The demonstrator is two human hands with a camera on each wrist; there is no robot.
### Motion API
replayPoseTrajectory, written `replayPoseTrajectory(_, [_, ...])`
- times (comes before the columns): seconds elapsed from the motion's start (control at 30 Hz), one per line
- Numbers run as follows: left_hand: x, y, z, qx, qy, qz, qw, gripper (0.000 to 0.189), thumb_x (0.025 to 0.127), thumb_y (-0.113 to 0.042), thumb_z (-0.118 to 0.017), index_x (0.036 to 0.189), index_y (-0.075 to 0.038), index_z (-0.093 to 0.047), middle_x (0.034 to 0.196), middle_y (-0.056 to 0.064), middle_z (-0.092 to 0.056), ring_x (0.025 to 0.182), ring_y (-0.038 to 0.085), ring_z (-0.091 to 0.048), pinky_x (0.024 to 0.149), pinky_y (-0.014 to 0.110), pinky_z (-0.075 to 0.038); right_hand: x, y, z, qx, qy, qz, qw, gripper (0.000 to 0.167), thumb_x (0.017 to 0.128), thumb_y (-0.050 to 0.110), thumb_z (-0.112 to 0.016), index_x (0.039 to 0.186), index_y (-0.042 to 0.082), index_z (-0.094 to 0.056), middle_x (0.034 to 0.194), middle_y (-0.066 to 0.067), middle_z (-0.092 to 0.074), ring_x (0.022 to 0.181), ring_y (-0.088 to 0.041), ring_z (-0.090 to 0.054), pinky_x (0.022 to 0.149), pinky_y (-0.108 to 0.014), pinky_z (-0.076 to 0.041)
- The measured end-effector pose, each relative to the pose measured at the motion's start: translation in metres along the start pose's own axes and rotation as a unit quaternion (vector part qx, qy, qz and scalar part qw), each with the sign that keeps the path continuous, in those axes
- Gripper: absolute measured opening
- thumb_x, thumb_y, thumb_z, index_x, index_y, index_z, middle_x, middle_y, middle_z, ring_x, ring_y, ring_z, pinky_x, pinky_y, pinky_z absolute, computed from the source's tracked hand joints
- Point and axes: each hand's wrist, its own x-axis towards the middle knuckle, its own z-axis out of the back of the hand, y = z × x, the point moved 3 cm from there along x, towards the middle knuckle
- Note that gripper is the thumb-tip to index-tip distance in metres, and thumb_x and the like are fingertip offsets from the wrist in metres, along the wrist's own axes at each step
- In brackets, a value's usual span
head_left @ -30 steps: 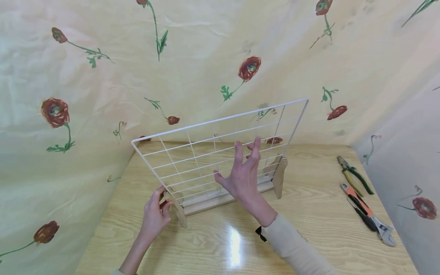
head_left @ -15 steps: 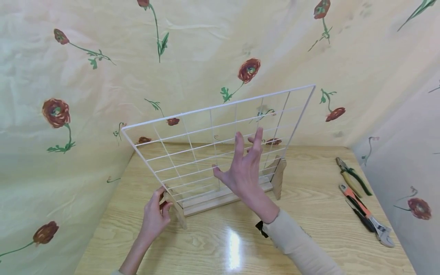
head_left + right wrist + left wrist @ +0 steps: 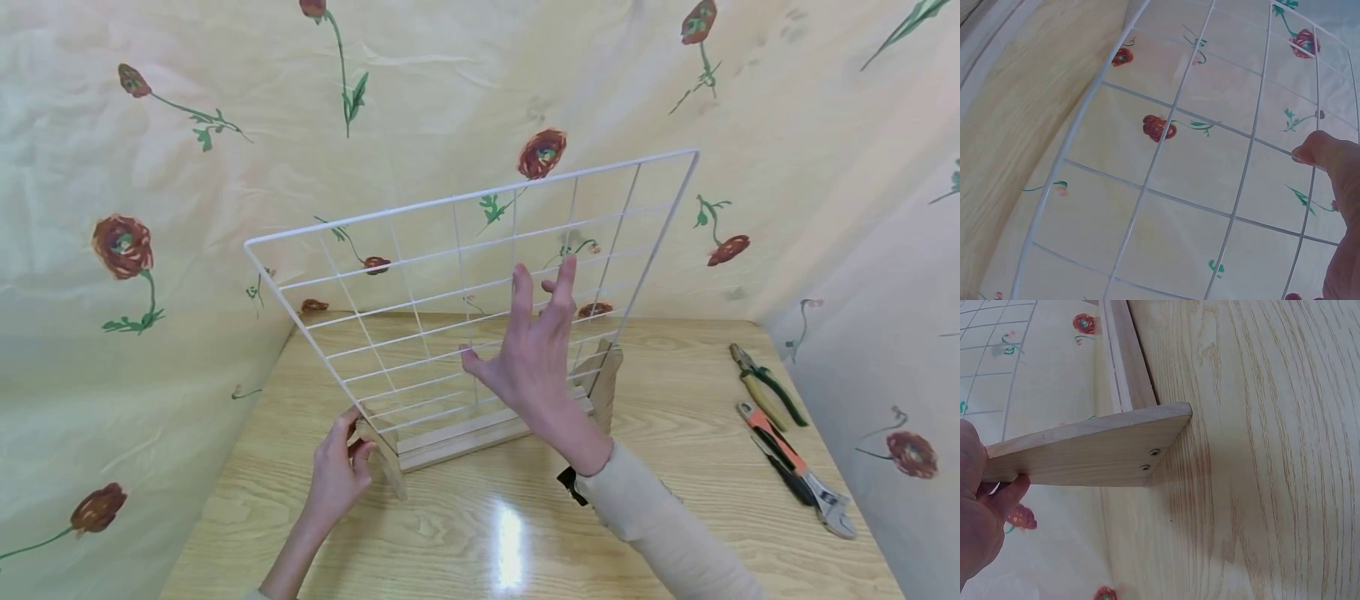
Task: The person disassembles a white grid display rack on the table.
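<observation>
A white wire grid point(image 3: 453, 199) leans upward from a wooden base rail point(image 3: 465, 440) with a wooden side piece at each end. At the left side piece point(image 3: 390, 465), my left hand point(image 3: 337, 471) pinches its upper end between thumb and fingers. Two screw heads point(image 3: 1154, 452) show on that board's outer face in the left wrist view. My right hand point(image 3: 534, 367) is spread against the middle of the grid, its fingers mostly straight. In the right wrist view, its thumb point(image 3: 1313, 149) touches a wire. The right side piece point(image 3: 606, 387) stands beyond my right hand.
Pliers point(image 3: 772, 387) with green and yellow handles lie at the table's right. Near them are an adjustable wrench point(image 3: 828, 504) with an orange handle and a dark-handled tool point(image 3: 791, 479). Flower-patterned sheeting point(image 3: 435, 100) closes off the back and sides of the table.
The grid's top edge has swung upward, bringing the grid closer to upright. My right hand has risen slightly with it. My left hand has stayed on the side piece.
</observation>
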Motion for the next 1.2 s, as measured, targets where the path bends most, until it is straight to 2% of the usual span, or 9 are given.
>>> replayPoseTrajectory(0.17, [0.0,-0.001,-0.001,0.001,-0.001,0.0,1.0,0.059,0.071,0.03,-0.069,0.123,0.018,-0.044,0.108,0.034,-0.058,0.1,0.054,-0.062,0.069,0.042,-0.062,0.01,0.002,0.004,-0.001,0.008,-0.001,1.0,0.131,0.053,0.038,-0.095,0.152,0.007,-0.015,0.155,-0.036,0.003,0.117,-0.05,-0.04,0.086,-0.056,-0.046])
replayPoseTrajectory(0.4, [-0.002,0.001,-0.002,-0.002,-0.001,0.007,1.0,0.064,0.07,0.031,-0.069,0.127,0.017,-0.043,0.112,0.035,-0.057,0.102,0.054,-0.061,0.072,0.04,-0.062,0.025,0.007,0.01,0.014,0.001,0.003,0.9999,0.131,0.051,0.036,-0.096,0.151,0.007,-0.017,0.153,-0.039,0.0,0.127,-0.049,-0.034,0.088,-0.055,-0.045])
replayPoseTrajectory(0.67, [-0.003,0.002,-0.002,-0.014,0.002,0.016,0.9998,0.063,0.069,0.034,-0.067,0.125,0.018,-0.044,0.11,0.035,-0.057,0.103,0.055,-0.061,0.073,0.042,-0.062,0.043,0.011,0.018,0.003,0.005,0.001,1.0,0.129,0.051,0.037,-0.096,0.149,0.006,-0.018,0.15,-0.042,-0.004,0.119,-0.05,-0.038,0.084,-0.055,-0.046])
replayPoseTrajectory(0.87, [-0.002,0.001,-0.002,0.001,-0.003,0.007,1.0,0.063,0.069,0.032,-0.069,0.124,0.016,-0.045,0.109,0.032,-0.059,0.103,0.052,-0.061,0.07,0.04,-0.062,0.056,0.013,0.026,-0.011,-0.004,0.0,0.9999,0.13,0.051,0.038,-0.096,0.149,0.005,-0.018,0.148,-0.044,-0.005,0.109,-0.05,-0.041,0.083,-0.056,-0.048])
replayPoseTrajectory(1.2, [-0.002,0.001,-0.002,0.007,-0.01,0.01,0.9999,0.065,0.068,0.034,-0.069,0.126,0.017,-0.045,0.112,0.034,-0.057,0.103,0.053,-0.06,0.069,0.043,-0.061,0.065,0.013,0.041,-0.02,0.012,-0.028,0.9993,0.125,0.051,0.037,-0.096,0.148,0.006,-0.023,0.151,-0.041,-0.005,0.11,-0.046,-0.04,0.08,-0.055,-0.048])
